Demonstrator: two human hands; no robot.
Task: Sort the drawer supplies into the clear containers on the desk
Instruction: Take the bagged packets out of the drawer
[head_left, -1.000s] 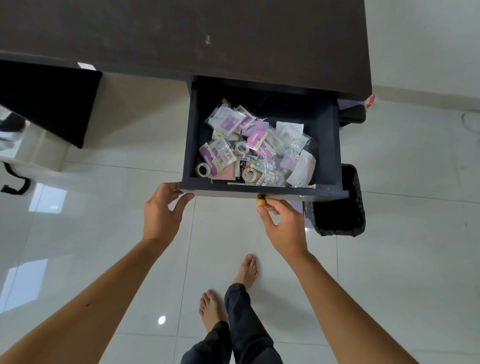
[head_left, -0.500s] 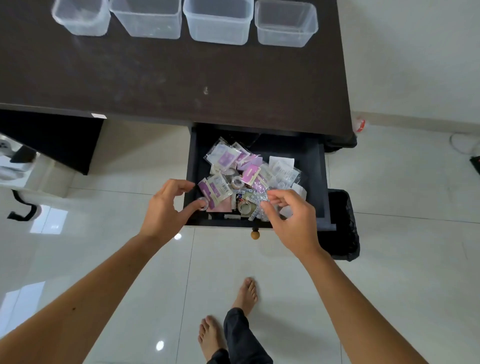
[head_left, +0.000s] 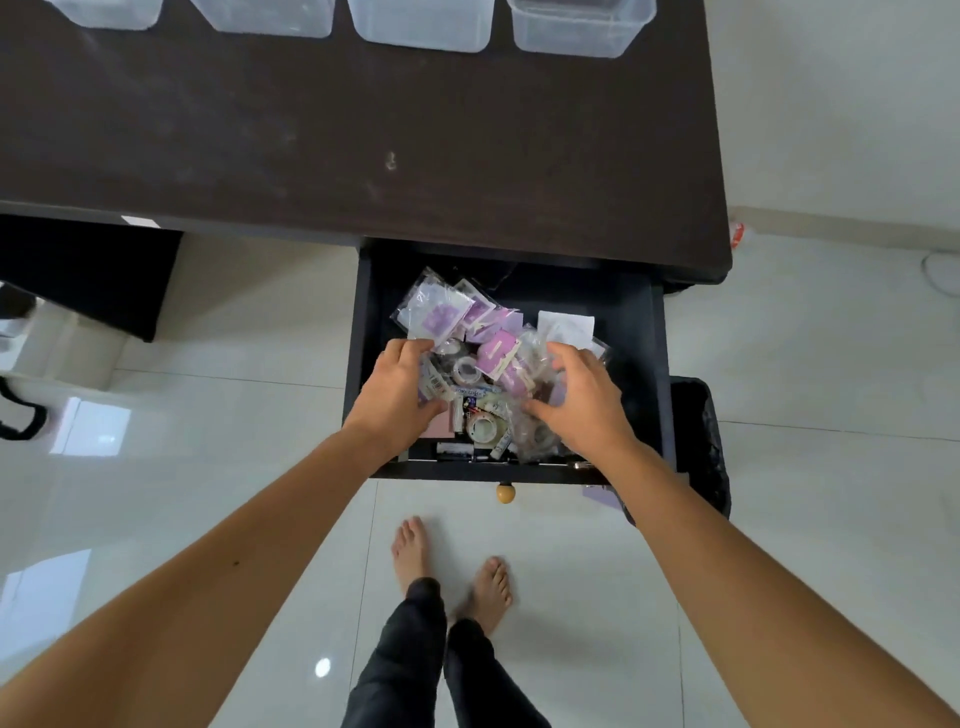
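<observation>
The open dark drawer (head_left: 642, 374) under the desk (head_left: 363, 130) holds a heap of supplies (head_left: 485, 364): purple and clear packets, tape rolls (head_left: 482, 427) and small boxes. My left hand (head_left: 397, 395) curls around the heap's left side, thumb below and fingers above a barcoded packet. My right hand (head_left: 584, 405) curls over the clear packets on the heap's right side. Several clear containers (head_left: 423, 26) stand in a row along the desk's far edge, cut off by the frame's top.
A round wooden knob (head_left: 505, 492) sticks out of the drawer front. A black waste bin (head_left: 701, 441) stands on the floor right of the drawer. My bare feet (head_left: 452, 566) are on white tiles below it.
Both hands left the drawer's front edge and knob, reached into the drawer and closed in on the heap from both sides. The view tilted up, showing the desk and containers.
</observation>
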